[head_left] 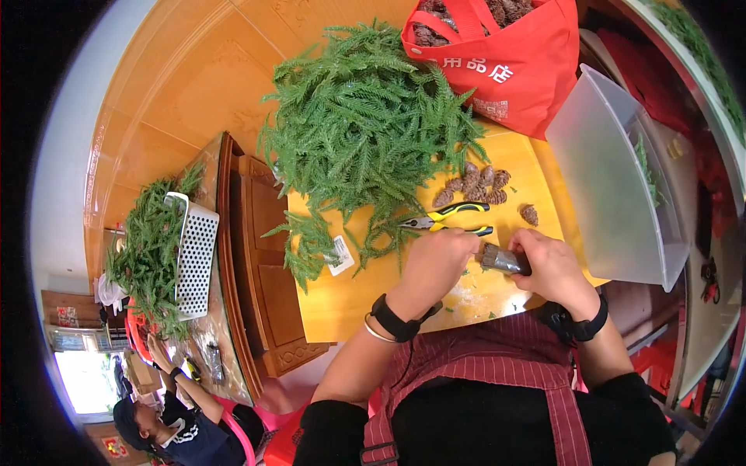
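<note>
My right hand (553,268) is closed around a short dark bundle (501,259) that looks like thin brown stems or wires in shiny clear wrap. My left hand (441,260) has its fingers curled together by the bundle's left end; whatever they pinch is hidden. Just beyond the hands lie pliers (447,216) with yellow and black handles, jaws pointing left. Several brown pine cones (475,183) are grouped behind the pliers, and a single cone (529,214) sits apart to the right. A big heap of green artificial pine sprigs (365,116) covers the far side of the table.
The yellow wooden table (342,307) holds a white tag (339,256). A red bag (505,70) of cones stands at the back, beside a translucent plastic bin (614,179). To the left, a person (190,415) sits by a white perforated basket (196,260) and more greenery (151,248).
</note>
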A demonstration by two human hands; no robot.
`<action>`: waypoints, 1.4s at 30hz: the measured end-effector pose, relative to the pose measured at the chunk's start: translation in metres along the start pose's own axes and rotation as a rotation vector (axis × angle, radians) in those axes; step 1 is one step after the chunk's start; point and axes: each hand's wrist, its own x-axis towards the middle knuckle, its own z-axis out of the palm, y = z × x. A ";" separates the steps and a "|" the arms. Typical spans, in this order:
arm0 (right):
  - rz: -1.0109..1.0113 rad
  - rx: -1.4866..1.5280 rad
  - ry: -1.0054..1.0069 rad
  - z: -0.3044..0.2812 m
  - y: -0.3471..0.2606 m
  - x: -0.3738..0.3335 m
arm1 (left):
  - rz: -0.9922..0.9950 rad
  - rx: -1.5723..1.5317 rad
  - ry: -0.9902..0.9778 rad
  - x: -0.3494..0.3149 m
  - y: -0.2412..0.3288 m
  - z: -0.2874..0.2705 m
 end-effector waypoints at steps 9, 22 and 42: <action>-0.001 0.021 -0.022 -0.003 0.002 -0.001 | -0.068 -0.064 0.014 -0.005 -0.008 -0.016; -0.272 0.160 0.191 -0.014 -0.046 0.013 | -0.043 -0.151 0.066 0.000 0.022 -0.085; 0.027 0.448 0.193 -0.032 -0.020 -0.007 | -0.238 -0.040 0.094 0.049 -0.027 -0.027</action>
